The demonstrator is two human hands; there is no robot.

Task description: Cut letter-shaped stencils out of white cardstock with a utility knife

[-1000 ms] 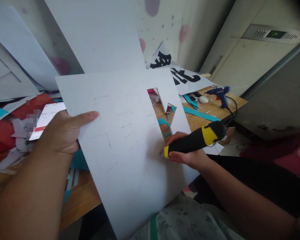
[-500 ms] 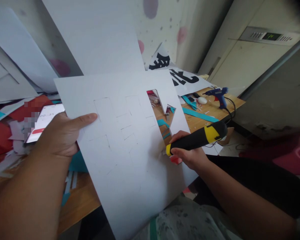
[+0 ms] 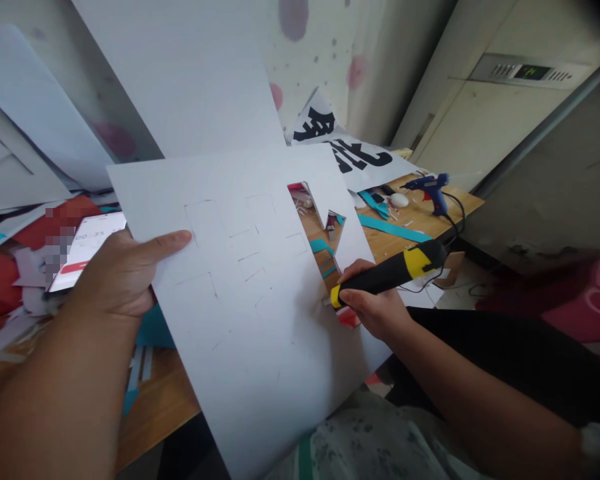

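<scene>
A white foam board (image 3: 240,373) with faint pencil lines leans across my lap and the table. My left hand (image 3: 125,273) grips its left edge, thumb on top and the other fingers hidden beneath. In my right hand (image 3: 375,303) is a black and yellow corded electric cutter (image 3: 390,273), held like a pen. Its tip points left at the lower left edge of a cut-out opening in the board. Through that opening, scraps on the table show. The exact contact of the tip is too small to make out.
A blue glue gun (image 3: 431,191) lies on the wooden table (image 3: 155,407) at the right, near teal strips (image 3: 395,229). Paper with black characters (image 3: 363,157) rests behind the board. A lit phone (image 3: 87,250) and red pieces (image 3: 0,283) are at the left.
The whole view has shifted slightly, so most things appear a little farther left. Both hands keep their holds, and the cutter's tip stays near the same edge of the opening.
</scene>
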